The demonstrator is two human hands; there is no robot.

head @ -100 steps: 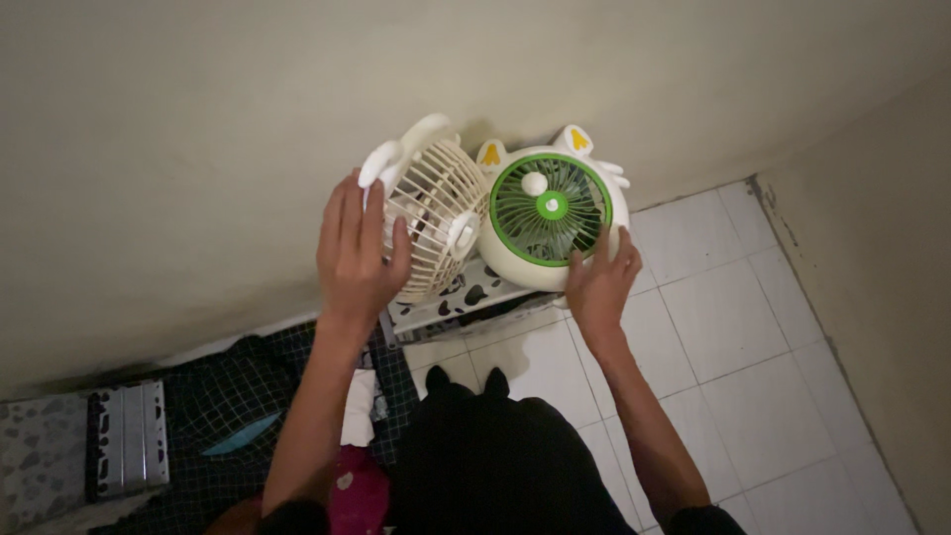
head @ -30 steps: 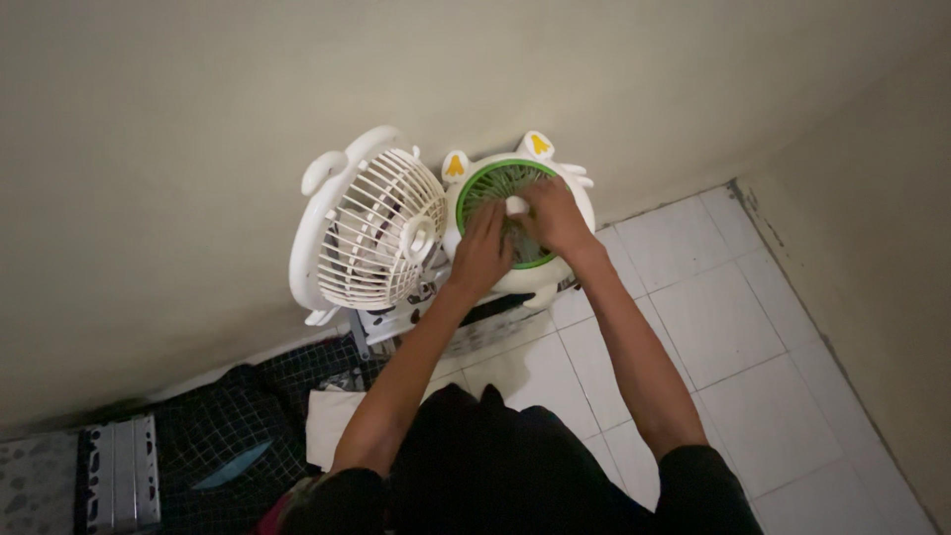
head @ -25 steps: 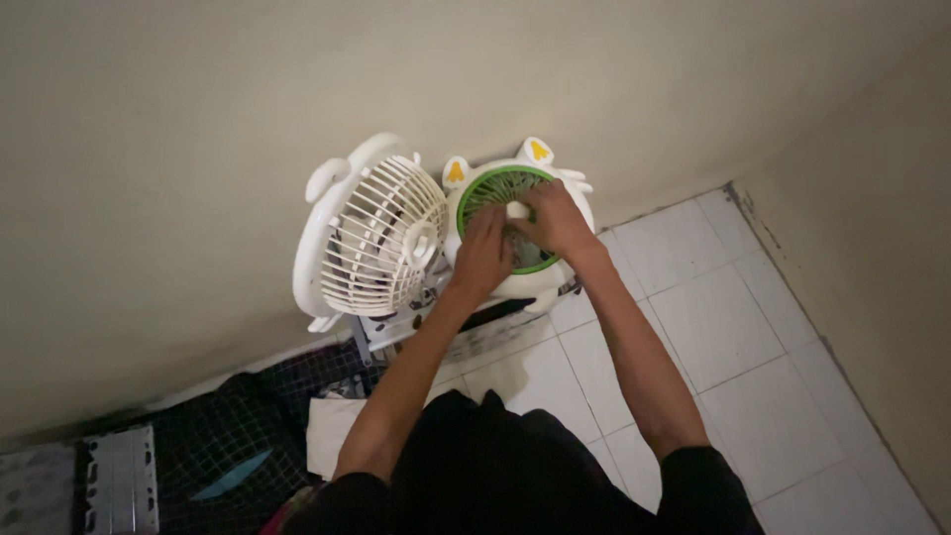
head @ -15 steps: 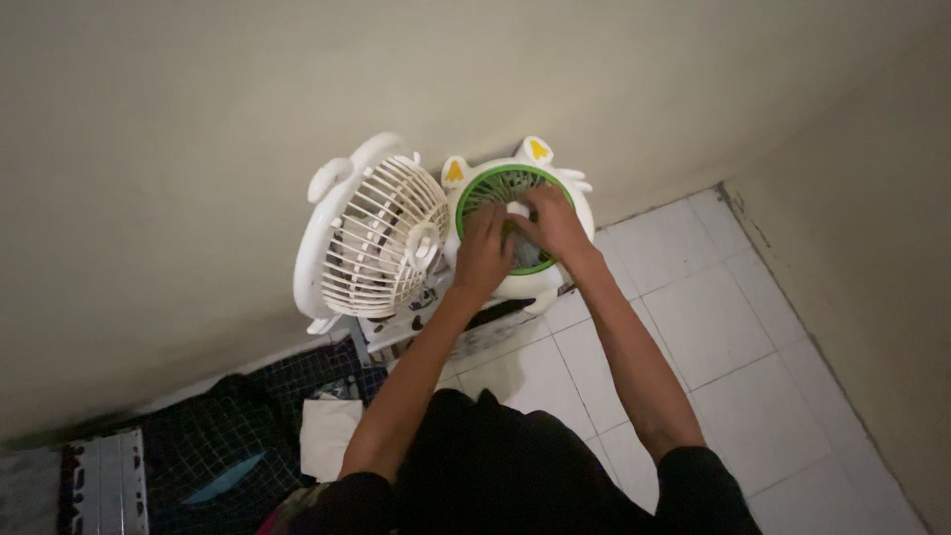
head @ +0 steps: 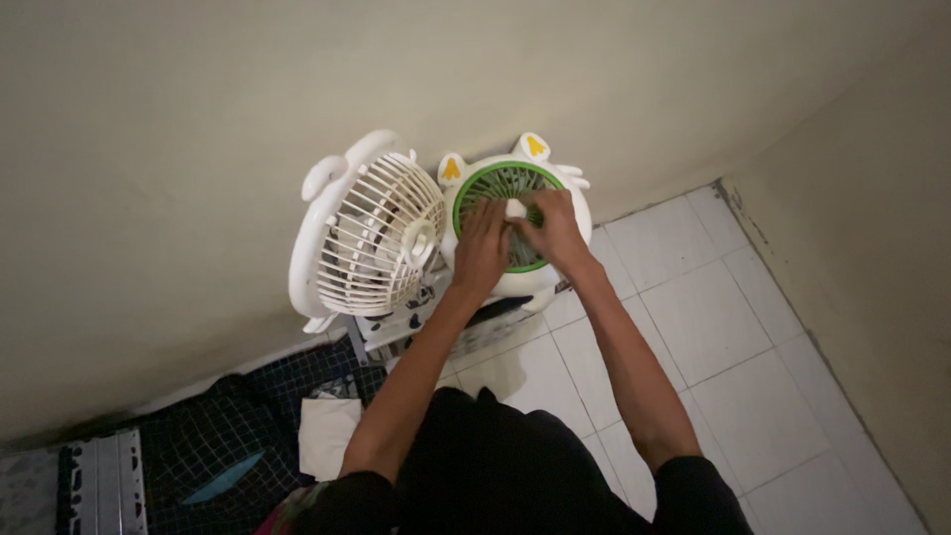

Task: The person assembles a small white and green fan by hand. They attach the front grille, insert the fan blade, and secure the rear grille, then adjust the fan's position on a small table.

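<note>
Two small table fans stand side by side against a beige wall. The right one is a white fan with a green grille, yellow-marked ears and a small white knob at its front. My left hand lies flat on the left half of that grille. The fingers of my right hand pinch at the grille beside the knob. To their left the white round fan with a cream grille stands untouched.
Both fans rest on a low stand with a black-and-white spotted pattern. White floor tiles spread to the right up to a corner wall. Dark checked cloth and a white folded item lie lower left.
Since 3.3 s ago my left hand has left the cream-grilled fan and both hands have come onto the green grille. In the last second they shift only slightly.
</note>
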